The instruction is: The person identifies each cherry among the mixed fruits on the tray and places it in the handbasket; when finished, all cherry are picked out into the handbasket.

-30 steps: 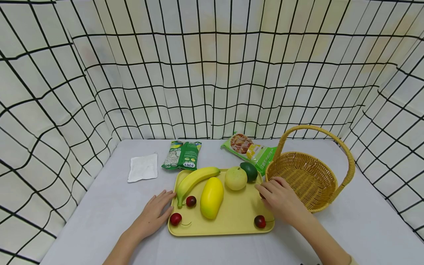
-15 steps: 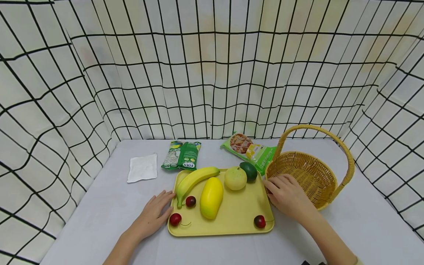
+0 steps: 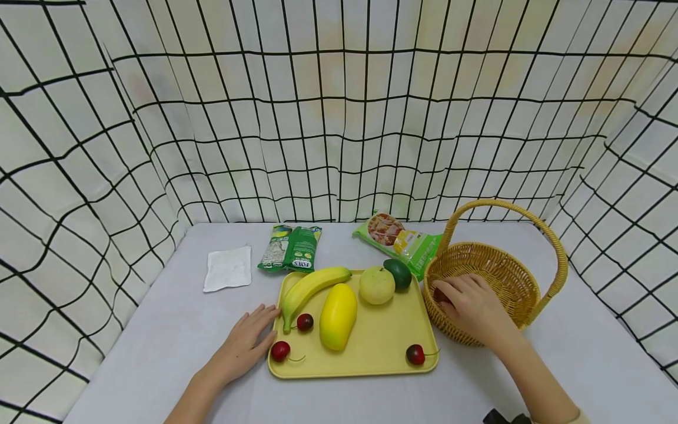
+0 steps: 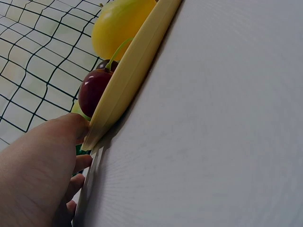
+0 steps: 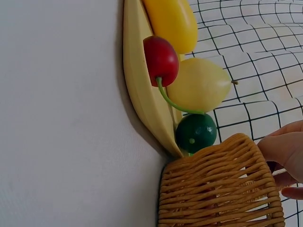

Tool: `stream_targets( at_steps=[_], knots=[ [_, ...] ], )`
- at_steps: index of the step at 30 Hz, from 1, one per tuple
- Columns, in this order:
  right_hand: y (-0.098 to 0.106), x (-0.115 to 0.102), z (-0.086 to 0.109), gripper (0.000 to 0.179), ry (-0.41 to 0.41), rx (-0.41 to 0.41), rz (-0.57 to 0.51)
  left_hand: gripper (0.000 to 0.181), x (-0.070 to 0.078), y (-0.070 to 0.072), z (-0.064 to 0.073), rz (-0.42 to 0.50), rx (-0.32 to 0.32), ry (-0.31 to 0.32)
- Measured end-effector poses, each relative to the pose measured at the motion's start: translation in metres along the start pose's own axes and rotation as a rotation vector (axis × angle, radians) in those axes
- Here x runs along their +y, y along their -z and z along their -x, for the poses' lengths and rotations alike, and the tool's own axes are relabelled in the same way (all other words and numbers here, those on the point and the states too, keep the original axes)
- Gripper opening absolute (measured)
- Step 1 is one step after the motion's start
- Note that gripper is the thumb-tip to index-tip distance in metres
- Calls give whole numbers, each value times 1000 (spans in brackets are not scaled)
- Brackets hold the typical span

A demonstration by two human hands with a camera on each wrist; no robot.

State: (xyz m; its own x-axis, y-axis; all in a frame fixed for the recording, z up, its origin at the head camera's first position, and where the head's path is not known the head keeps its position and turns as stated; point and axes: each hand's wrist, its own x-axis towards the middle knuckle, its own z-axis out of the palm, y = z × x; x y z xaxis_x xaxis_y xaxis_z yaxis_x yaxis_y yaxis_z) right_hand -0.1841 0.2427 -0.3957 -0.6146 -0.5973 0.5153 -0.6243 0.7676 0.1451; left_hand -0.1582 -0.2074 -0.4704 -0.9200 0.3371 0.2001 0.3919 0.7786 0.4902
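My right hand (image 3: 474, 306) is over the near left part of the wicker basket (image 3: 521, 271), fingers inside its rim. It pinches a dark red cherry (image 3: 441, 295), mostly hidden under the fingers. My left hand (image 3: 246, 341) rests against the left edge of the yellow tray (image 3: 381, 359), fingers relaxed, with the thumb (image 4: 78, 125) at the rim in the left wrist view. On the tray lie a banana (image 3: 312, 291), a yellow mango (image 3: 338, 318), a pale green round fruit (image 3: 376, 285), a dark green fruit (image 3: 398, 274) and three cherries, one at the right (image 3: 415, 354).
Behind the tray lie a green snack packet (image 3: 299, 250) and a light green food packet (image 3: 408, 244). A folded white cloth (image 3: 229, 269) is at the left. The basket's tall handle (image 3: 503, 204) arches over it. A black-grid backdrop surrounds the white table.
My right hand has moved right from the tray's right edge over the basket's rim and into it, carrying the cherry. My left hand has stayed in place.
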Motion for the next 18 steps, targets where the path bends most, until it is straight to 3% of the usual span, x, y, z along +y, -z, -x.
stream_targets(
  at_steps=[18],
  knots=[
    [-10, 34, 14, 39, -157, -134, -64, 43, 4, 2, 1, 3, -26, 28]
  ],
)
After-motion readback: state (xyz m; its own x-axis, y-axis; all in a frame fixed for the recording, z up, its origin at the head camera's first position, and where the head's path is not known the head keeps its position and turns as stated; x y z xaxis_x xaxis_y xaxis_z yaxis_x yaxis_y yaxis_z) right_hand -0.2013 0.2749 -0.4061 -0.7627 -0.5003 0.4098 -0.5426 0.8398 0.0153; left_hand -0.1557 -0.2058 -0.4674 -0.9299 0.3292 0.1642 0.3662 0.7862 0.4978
